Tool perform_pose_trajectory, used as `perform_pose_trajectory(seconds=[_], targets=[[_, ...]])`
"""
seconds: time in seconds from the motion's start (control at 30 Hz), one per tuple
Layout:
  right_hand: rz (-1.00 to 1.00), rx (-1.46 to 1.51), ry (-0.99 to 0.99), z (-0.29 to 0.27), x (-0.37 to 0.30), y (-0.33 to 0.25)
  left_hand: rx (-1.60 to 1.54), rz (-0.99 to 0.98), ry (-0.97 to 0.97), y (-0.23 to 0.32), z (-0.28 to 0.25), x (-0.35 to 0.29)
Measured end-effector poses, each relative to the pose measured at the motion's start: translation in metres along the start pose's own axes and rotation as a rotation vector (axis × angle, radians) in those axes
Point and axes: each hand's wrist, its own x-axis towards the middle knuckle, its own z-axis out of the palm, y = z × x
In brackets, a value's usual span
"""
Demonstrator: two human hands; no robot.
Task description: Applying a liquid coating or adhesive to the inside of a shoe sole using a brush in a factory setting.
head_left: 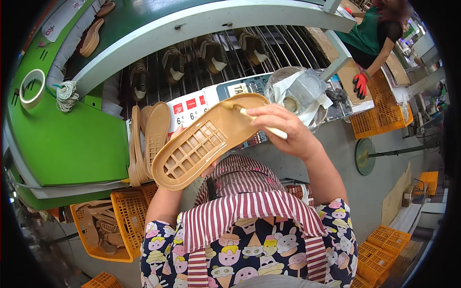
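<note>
In the head view, the tan shoe sole (215, 137) is held up in front of the apron (254, 204), its hollow inner side facing the camera. Its long axis slants from lower left, where the grid is, to upper right. The left hand (210, 169) supports it from behind; only some fingers show, curled at its edges, and the rest of the grip is hidden. The right hand (284, 127) pinches a pale-handled brush (274, 131) between thumb and fingers. It is by the sole's upper-right end, and the brush tip points left, appearing to touch the smooth inner face just inside the raised rim.

More soles (157, 126) stand just left of the held one, leaving little room there. Beyond it are a cardboard strip and, to the upper right, a plastic-wrapped bowl (290, 102). The widest gap opens right of the right hand, over the grey floor (333, 153).
</note>
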Motion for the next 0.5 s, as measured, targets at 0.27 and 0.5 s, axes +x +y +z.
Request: perform_pose_trajectory(seconds=[0.27,0.5], targets=[[0.027,0.003,0.077,-0.01,-0.016,0.005,-0.011,0.018,0.0,0.004,0.003,-0.002],[0.03,-0.158,-0.022,-0.009,-0.012,0.013,-0.013,-0.033,0.057,0.006,0.011,-0.005]])
